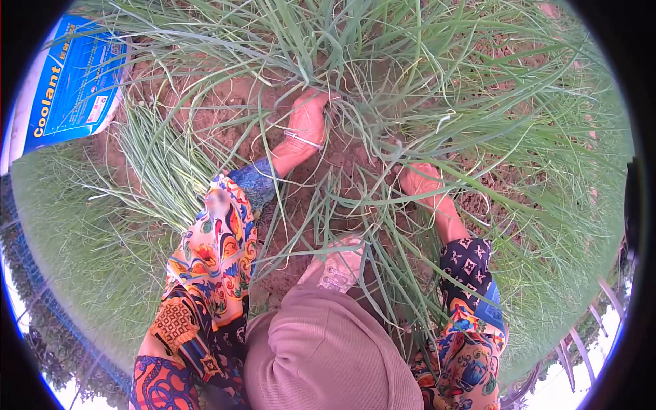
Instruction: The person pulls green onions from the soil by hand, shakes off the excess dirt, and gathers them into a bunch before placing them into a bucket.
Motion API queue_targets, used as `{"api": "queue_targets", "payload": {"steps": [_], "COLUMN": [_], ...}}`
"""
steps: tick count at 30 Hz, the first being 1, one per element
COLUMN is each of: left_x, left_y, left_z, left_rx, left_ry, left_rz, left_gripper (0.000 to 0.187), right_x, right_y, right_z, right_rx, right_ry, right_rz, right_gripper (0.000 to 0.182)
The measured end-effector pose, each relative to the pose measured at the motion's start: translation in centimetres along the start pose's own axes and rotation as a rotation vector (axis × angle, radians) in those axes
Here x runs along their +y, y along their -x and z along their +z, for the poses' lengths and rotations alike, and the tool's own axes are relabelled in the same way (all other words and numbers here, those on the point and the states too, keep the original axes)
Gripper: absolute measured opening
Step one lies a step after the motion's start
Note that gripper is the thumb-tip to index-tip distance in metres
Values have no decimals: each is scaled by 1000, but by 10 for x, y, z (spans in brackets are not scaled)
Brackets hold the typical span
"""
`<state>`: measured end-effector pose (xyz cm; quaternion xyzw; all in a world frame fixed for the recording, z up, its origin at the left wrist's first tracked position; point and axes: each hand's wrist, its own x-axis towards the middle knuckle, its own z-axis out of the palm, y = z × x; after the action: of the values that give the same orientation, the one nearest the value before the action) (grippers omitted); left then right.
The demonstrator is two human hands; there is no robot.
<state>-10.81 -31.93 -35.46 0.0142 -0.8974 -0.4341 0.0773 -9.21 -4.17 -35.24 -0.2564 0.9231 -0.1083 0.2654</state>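
My left hand point(307, 121), with a bracelet at the wrist, is down at the base of a tall clump of green onions point(304, 65). Its fingers are closed round the stems near the soil, and the fingertips are partly hidden. Lower and to the right, my right hand point(421, 180) is close to the ground among bent green leaves point(383, 137). Its fingers are curled, but leaves cover the tips, and what they hold is not visible. Both arms wear patterned sleeves.
A bundle of cut-looking green onions point(160, 160) lies left of my left arm. A white container with a blue Coolant label point(78, 82) stands at upper left. My shoe point(338, 266) and knee point(321, 348) are below the hands. Dense green onions point(547, 150) grow to the right.
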Motion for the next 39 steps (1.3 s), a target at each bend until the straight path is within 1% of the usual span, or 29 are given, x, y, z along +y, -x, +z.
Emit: {"api": "queue_targets", "payload": {"steps": [1, 5, 6, 9, 10, 13, 14, 17, 21, 22, 25, 26, 28, 30, 33, 35, 36, 39], "left_x": [2, 1, 1, 3, 1, -8, -9, -7, 6, 4, -1, -5, -2, 17, 8, -12, -17, -26], "left_y": [-1, -5, -7, -14, -14, -12, -9, -8, -17, -19, -15, -15, -3, 7, 18, 21, 20, 10], "left_z": [3, 15, 17, 18, 20, 18, 15, 14, 21, 23, 24, 18, 17, -4, -5, -1, -2, -1], "left_rx": [-10, -20, -56, -85, -73, 22, 48, 64, 74, 39, 86, 42, 25, -4, 115, 140, 163, 230], "left_ry": [0, -89, -134, -151, -164, -28, 35, 84, -27, -85, -6, -3, 312, 163, 226, 390, 400, 208], "left_rz": [-39, -2, -27, -9, 7, -16, 19, 34, 33, 59, 108, 158, 111, 241, -30, -118, -154, -244], "left_gripper": [29, 38, 39, 38, 35, 30, 26, 24, 25, 26, 28, 27, 23, 16, 15, 14, 14, 15], "right_x": [-1, 1, 1, 1, 0, 0, 1, 1, 0, 0, 0, -1, -1, 0, 1, 1, 0, 0], "right_y": [-1, 1, 1, 0, 0, 0, 0, 1, 0, 0, -3, -3, -2, -4, -2, -1, -1, 0], "right_z": [0, 0, 1, 1, 1, 1, 2, 2, 1, 0, 1, 1, 2, 2, 3, 2, 3, 3], "right_rx": [-2, -6, -1, -4, -4, 0, -1, -1, -3, -4, -3, 5, 2, 7, 10, 3, 7, 6], "right_ry": [1, -8, -7, -10, -13, -10, -13, -19, -31, -30, -32, -24, -26, -22, -24, -31, -30, -40], "right_rz": [-6, 1, 2, 0, -1, -2, -2, 1, -1, -6, -6, -9, -8, -13, -10, -13, -13, -13], "right_gripper": [26, 26, 26, 26, 25, 25, 25, 25, 25, 25, 25, 25, 25, 25, 25, 25, 26, 26]}}
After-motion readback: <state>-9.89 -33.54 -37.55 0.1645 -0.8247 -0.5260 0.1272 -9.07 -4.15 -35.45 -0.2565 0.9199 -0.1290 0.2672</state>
